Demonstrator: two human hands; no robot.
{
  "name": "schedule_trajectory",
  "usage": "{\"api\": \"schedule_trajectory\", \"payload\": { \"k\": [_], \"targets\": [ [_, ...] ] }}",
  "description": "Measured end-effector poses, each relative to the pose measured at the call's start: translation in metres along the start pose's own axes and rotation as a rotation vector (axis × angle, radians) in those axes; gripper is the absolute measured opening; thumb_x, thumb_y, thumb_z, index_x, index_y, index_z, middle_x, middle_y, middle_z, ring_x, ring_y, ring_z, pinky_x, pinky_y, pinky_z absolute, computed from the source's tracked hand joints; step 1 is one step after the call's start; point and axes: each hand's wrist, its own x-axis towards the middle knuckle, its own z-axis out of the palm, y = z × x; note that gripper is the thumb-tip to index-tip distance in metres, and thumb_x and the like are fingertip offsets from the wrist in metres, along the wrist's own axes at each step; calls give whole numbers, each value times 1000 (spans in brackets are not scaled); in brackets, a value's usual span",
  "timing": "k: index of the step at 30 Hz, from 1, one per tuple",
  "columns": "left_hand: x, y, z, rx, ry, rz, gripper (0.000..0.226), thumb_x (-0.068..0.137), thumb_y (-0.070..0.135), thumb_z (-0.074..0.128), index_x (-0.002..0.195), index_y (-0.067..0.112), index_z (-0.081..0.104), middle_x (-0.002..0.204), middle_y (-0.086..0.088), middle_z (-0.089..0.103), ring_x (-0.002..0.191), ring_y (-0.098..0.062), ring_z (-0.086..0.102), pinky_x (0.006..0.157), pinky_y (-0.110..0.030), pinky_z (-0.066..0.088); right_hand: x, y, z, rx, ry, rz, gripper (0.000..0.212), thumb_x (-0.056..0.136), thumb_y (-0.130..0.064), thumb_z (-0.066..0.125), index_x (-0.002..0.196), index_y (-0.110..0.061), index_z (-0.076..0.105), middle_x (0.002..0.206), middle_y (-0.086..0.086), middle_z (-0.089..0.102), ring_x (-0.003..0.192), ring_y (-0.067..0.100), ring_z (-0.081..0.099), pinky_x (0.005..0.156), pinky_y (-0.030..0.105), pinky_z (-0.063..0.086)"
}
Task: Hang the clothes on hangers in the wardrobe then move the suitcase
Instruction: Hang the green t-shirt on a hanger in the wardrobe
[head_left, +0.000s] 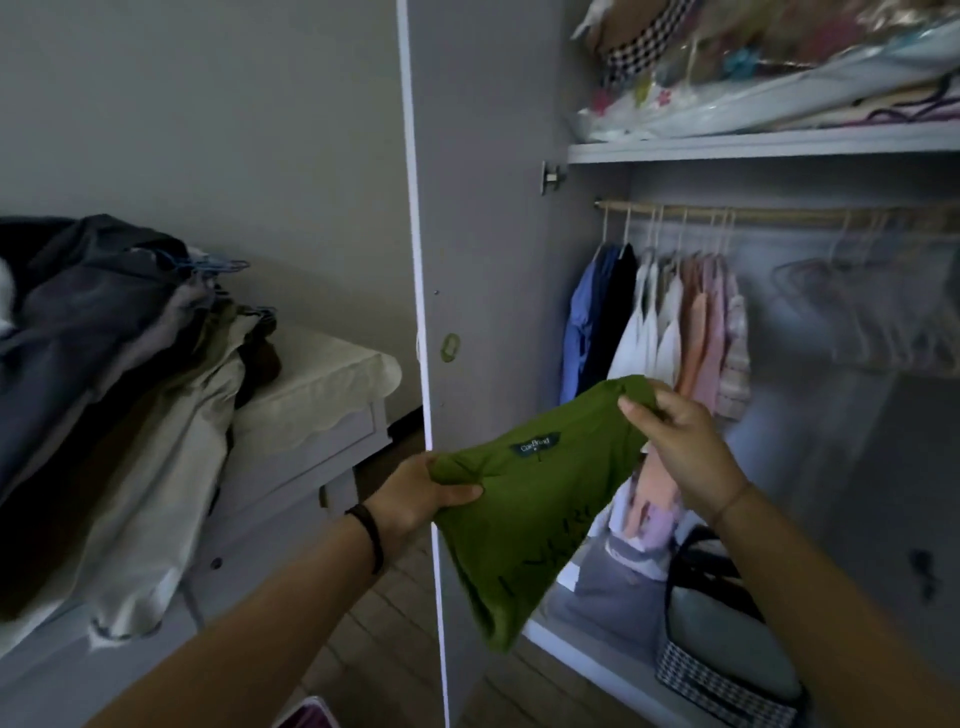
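A small dark neck label (535, 446) sewn inside the collar of the green shirt (524, 514) carries pale lettering that seems to read "CoeBrand" (the letters are small and soft, so the spelling is uncertain). Dark print lower on the shirt front is too blurred to read.

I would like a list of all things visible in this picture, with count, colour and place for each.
green T-shirt: one, green, held up before the open wardrobe
hanging clothes: several, blue, black, white, pink, on the rail's left part
empty hangers: several, pale, on the rail's right part
wardrobe door: one, grey, open
pile of clothes: one, dark and beige, left, on a white drawer unit
bags: some, wardrobe floor
left hand: grips the shirt
right hand: grips the shirt
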Motion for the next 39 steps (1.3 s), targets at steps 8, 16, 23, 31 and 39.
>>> {"api": "schedule_trajectory", "payload": {
  "k": [8,16,23,31,39],
  "targets": [
    [54,16,71,-11,-110,94,25,84,14,67,107,4,67,103,-11,72,95,-24,69,83,-30,56,15,7,-66,-109,194,-82,25,95,-12,51,88,-33,62,89,-10,65,77,-7,62,75,13,50],
    [117,41,150,13,-94,185,27,92,25,58,104,1,54,103,-22,64,92,-27,62,87,-40,52,45,51,-144,106,299,95,17,96,-16,50,99,-24,65,96,-3,69,81,5,68,68,17,54],
    [174,47,198,79,-31,188,26,88,26,64,96,2,66,90,-12,72,76,-19,69,65,-24,56,81,73,-201,146,352,105,13,91,-16,57,94,-24,68,91,-3,72,85,14,68,75,24,57],
    [230,52,235,61,32,169,41,88,30,65,96,-10,61,93,-24,69,85,-35,68,74,-37,59,104,90,-260,81,283,105,11,91,-9,55,94,-11,65,77,-8,73,72,4,67,62,16,53],
    [292,71,251,-10,-4,203,21,83,16,71,94,-1,70,85,-12,73,74,-20,70,63,-25,57,125,107,-284,13,355,185,7,85,-17,66,86,-13,71,82,1,73,75,14,70,67,24,58]
  ]
}}
